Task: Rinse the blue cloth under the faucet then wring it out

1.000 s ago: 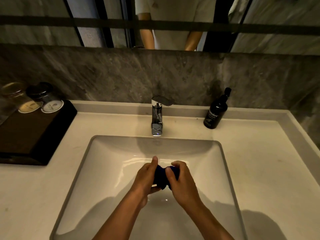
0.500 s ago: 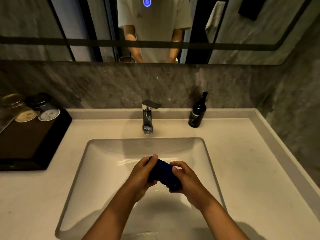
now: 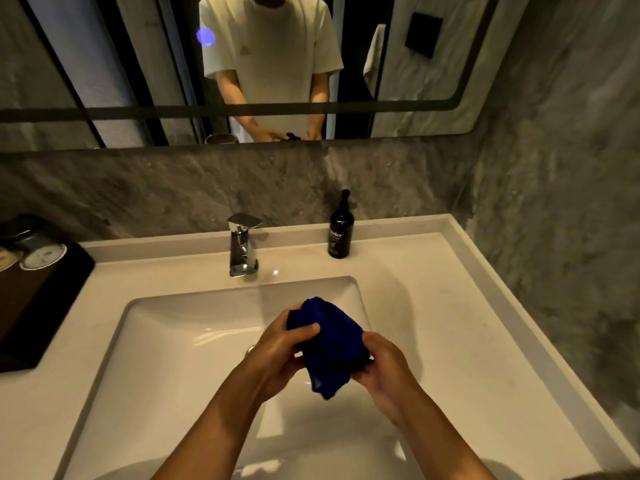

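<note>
Both hands have hold of the blue cloth [image 3: 329, 344], bunched into a dark, crumpled wad between them. The left hand [image 3: 277, 351] wraps the upper left of the bundle, its thumb lying across the front of the fabric and its fingers curled round behind. The right hand [image 3: 384, 368] takes the lower right side, fingers tucked under and round the cloth, so each grip is closed tight on fabric. A loose corner of the cloth hangs down below the hands.

The bundle is held in the air above the sink [image 3: 166, 358], over the right half of the white basin and touching none of it. The basin floor under the hands looks wet and glossy, with bright reflections on it.

Behind the basin, well apart from the cloth, the chrome faucet [image 3: 242, 251] stands on the pale counter [image 3: 433, 299]; I see no stream coming from its spout. To the right of the faucet, near the back ledge, a black pump bottle [image 3: 340, 233] stands upright. At the far left of the counter sits a dark tray [image 3: 38, 306] with two upturned glasses [image 3: 38, 252] at its back edge.

Above the grey stone backsplash, the mirror [image 3: 450, 64] shows the person in a pale T-shirt, hands together on the cloth.
</note>
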